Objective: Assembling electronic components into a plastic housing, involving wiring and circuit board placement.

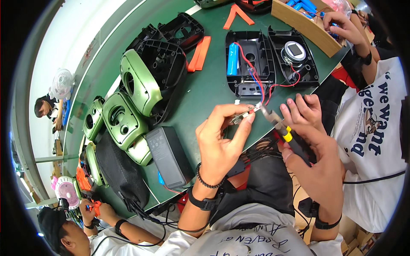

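Observation:
My left hand point(222, 143) pinches a small circuit board point(243, 115) with white connectors between thumb and fingers. In my right hand point(318, 160) is a pair of pliers point(288, 136) with black and yellow handles; their metal jaws meet the wires at the board's edge. Thin red and blue wires point(257, 81) run from there to an open black plastic housing point(250, 87), in which a blue battery cell point(232, 59) lies. Beside it a second black housing half point(312, 68) holds a round speaker-like part point(294, 51) with a white square, linked by a red wire.
Green housings point(124, 115) and black shells point(181, 32) crowd the table's left. A dark grey box point(168, 155) and a black mesh pouch point(119, 166) stand nearer. Orange strips point(200, 53) lie behind. Co-workers sit at both sides, one reaching over a wooden tray point(305, 27) of blue cells.

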A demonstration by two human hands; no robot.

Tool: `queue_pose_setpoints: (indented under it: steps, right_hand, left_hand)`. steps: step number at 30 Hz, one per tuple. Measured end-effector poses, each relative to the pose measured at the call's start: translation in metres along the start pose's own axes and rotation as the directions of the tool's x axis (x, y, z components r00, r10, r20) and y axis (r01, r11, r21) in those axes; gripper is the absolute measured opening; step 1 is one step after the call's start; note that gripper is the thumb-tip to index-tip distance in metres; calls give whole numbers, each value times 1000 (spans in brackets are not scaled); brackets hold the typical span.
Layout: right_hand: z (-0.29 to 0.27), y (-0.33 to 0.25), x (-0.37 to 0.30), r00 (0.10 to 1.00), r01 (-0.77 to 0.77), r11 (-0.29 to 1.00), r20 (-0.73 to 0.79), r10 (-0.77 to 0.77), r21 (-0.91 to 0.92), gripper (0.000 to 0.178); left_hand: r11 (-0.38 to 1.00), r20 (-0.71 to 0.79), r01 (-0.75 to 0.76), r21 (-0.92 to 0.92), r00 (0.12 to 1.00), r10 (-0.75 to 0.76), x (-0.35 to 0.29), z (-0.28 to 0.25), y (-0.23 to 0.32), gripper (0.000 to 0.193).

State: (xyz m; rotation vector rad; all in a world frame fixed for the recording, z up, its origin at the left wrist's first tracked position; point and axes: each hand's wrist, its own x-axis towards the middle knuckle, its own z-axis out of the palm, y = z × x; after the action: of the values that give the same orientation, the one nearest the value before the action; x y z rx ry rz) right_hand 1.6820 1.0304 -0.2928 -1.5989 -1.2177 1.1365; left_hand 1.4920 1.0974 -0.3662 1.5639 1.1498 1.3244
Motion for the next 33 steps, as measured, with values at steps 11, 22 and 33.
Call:
queue_pose_setpoints:
  steps: [11, 22, 33]
  right_hand:
    - [16, 7, -7, 976, 174, 908, -57, -210, -381, 45]
    - [17, 9, -7, 971, 176, 899, -79, -225, -401, 43]
    - [16, 7, -5, 962, 189, 868, -91, -258, -460, 44]
  left_hand:
    - [996, 68, 1, 84, 998, -7, -1, -8, -2, 29]
    - [996, -44, -67, 56, 997, 70, -1, 1, -4, 24]
    - [954, -9, -201, 222, 978, 209, -1, -2, -1, 25]
